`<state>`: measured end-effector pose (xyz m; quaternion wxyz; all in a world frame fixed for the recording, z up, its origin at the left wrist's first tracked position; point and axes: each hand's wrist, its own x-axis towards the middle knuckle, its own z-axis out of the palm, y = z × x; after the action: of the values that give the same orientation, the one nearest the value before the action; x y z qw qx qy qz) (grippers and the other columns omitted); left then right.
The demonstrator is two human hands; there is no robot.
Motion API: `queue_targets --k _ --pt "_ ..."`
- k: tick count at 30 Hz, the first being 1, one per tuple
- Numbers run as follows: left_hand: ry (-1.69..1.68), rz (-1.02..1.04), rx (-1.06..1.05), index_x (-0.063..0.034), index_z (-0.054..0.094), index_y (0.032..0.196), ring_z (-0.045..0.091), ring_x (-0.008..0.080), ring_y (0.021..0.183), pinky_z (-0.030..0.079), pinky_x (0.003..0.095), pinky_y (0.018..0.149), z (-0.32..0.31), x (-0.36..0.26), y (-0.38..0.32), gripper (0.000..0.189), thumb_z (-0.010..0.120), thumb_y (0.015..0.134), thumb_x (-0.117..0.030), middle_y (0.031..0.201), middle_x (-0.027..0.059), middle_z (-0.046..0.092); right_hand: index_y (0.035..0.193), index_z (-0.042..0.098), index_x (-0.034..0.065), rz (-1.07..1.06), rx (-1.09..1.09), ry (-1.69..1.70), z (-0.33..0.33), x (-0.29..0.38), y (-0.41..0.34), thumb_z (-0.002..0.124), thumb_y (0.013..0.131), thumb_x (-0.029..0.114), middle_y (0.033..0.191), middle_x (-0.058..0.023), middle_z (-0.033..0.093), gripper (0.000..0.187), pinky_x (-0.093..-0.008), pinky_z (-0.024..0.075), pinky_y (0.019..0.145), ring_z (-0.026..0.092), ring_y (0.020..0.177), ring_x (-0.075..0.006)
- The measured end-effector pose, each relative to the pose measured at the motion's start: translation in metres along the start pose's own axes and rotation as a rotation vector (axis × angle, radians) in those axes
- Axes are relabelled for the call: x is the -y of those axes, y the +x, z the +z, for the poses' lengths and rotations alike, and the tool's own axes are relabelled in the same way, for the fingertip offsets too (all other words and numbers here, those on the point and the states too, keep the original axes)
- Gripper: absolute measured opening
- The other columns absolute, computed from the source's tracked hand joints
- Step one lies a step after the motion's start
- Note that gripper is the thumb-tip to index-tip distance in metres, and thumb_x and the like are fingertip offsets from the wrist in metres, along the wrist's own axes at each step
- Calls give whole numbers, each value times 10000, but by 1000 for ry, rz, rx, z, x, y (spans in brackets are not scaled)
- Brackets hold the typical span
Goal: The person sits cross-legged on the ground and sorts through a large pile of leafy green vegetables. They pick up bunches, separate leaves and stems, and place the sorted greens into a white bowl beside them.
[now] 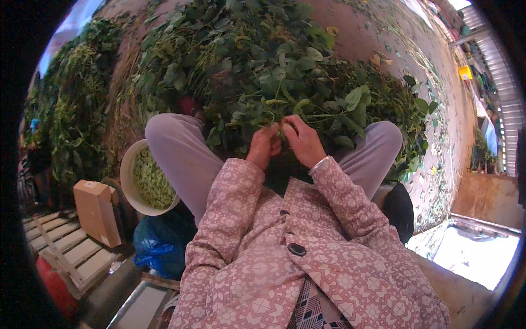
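Note:
Both of my hands are close together between my knees, at the near edge of a large heap of leafy bean plants (254,61). My left hand (265,144) has its fingers curled on a green stem or pod. Beside it, my right hand (302,140), with a bracelet at the wrist, pinches at the same bit of plant. Plump green pods (302,105) hang just above the fingertips. What exactly lies between the fingers is too small to tell. A white bucket (128,181) of shelled green beans (152,179) stands by my left knee.
At the left are a cardboard box (96,211), a wooden pallet (74,242), a blue plastic bag (158,249) and another pile of plants (74,111). Loose stems and leaves lie on the ground at the right, near a rusty sheet (487,199). A yellow container (465,73) stands farther off.

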<state>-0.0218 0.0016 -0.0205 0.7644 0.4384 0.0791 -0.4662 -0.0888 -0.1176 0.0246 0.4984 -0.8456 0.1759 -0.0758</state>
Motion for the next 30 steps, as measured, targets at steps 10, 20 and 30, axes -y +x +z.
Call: queue_targets --k 10,20,30 --pt "14 -5 -164 -114 560 867 474 122 498 338 285 417 -4 10 11 251 454 919 -335 706 18 558 1047 571 128 -41 281 -841 -24 39 22 459 906 373 798 -155 655 303 -474 499 651 635 745 -353" --pt "138 41 -507 -36 584 739 438 159 416 329 310 375 23 0 12 330 475 833 -333 583 51 515 1102 563 35 401 140 328 -25 -29 -16 567 897 255 626 -24 535 300 -254 411 470 537 540 -103" --pt "-73 -9 -192 -46 538 908 470 163 460 346 292 376 2 11 7 310 421 889 -333 692 71 536 1137 537 67 -236 19 -246 -6 33 47 653 803 281 1051 -165 618 414 -398 489 758 609 904 -322"
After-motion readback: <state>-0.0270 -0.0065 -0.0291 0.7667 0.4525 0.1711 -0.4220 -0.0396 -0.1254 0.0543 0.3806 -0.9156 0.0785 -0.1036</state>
